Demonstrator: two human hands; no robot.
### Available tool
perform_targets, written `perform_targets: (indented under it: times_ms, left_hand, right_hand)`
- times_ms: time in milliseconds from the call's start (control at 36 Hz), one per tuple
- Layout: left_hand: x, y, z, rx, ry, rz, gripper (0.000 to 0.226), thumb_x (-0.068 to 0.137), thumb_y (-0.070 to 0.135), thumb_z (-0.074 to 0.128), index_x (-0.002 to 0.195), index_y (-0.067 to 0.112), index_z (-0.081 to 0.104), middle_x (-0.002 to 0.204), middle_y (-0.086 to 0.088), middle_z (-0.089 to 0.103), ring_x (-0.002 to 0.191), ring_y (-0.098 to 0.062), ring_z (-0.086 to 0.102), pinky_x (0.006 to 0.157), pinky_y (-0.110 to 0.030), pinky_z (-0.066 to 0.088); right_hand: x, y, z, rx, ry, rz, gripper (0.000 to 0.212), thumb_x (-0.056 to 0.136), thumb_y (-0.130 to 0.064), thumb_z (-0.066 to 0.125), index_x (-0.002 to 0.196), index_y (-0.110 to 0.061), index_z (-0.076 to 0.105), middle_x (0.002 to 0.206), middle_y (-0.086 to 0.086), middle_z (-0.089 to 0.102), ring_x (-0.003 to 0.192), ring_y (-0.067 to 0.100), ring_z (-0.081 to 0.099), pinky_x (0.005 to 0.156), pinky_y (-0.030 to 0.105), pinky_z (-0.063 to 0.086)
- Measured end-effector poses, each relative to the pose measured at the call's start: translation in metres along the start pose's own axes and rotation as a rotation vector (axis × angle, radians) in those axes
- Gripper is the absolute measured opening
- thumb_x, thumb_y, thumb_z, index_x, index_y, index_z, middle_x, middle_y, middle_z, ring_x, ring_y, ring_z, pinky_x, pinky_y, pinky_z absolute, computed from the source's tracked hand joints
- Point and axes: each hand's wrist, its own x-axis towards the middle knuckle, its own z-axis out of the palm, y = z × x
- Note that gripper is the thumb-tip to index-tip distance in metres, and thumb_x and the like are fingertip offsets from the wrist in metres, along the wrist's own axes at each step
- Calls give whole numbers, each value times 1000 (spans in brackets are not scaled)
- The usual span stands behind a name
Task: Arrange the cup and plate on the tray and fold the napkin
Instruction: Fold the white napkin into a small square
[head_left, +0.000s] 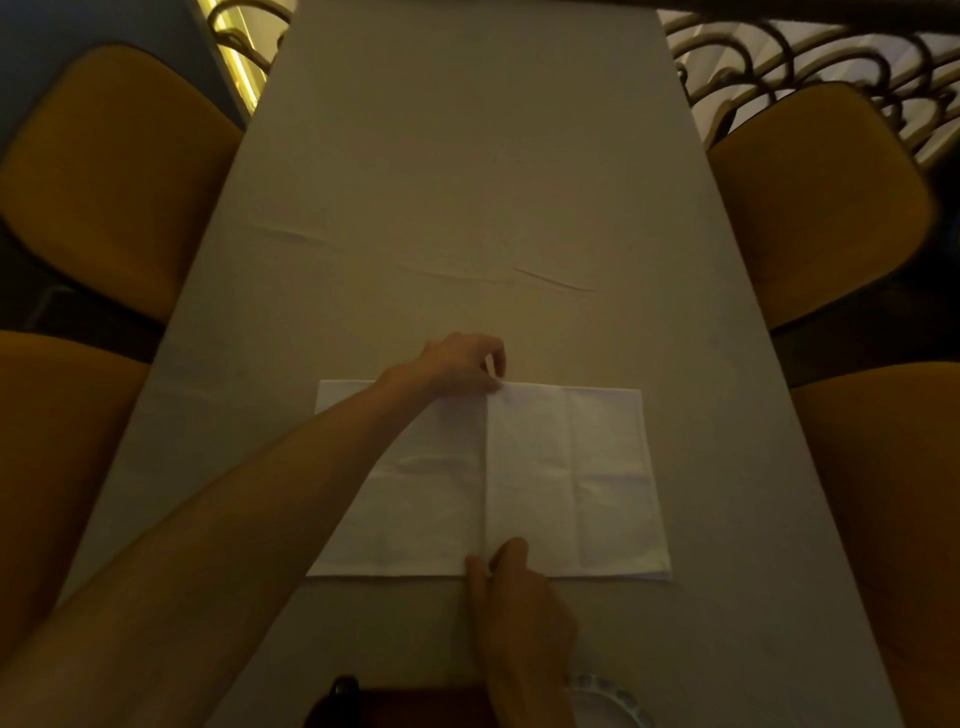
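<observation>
A white napkin (571, 478) lies flat on the table as a wide rectangle with a fold edge running down its middle. My left hand (457, 364) reaches across and pinches the far end of that middle edge. My right hand (514, 597) pinches the near end of the same edge at the napkin's front border. At the bottom edge of the view, a dark brown tray (415, 709) shows in part, with a dark cup (343, 688) at its left corner. A white plate (608, 701) peeks out beside my right wrist.
The long table (467, 182) is covered with a pale cloth that has a few creases in the middle. Yellow upholstered chairs stand on both sides, left (109, 171) and right (821, 202). A metal scroll railing (810, 57) runs at the far right.
</observation>
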Motion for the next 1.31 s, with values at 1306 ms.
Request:
perform_targets:
  times_ms: [1306]
  left_hand:
    - [-56,-1,-46,-15,110,240,16,74,7,76,89,10,77,80,-5,71,71,-11,57,64,-16,40]
  right_hand:
    - [6,36,-20,-198,340,-224,30,66,-6,74,72,-17,47,73,8,53,59,33,55,47,39,45]
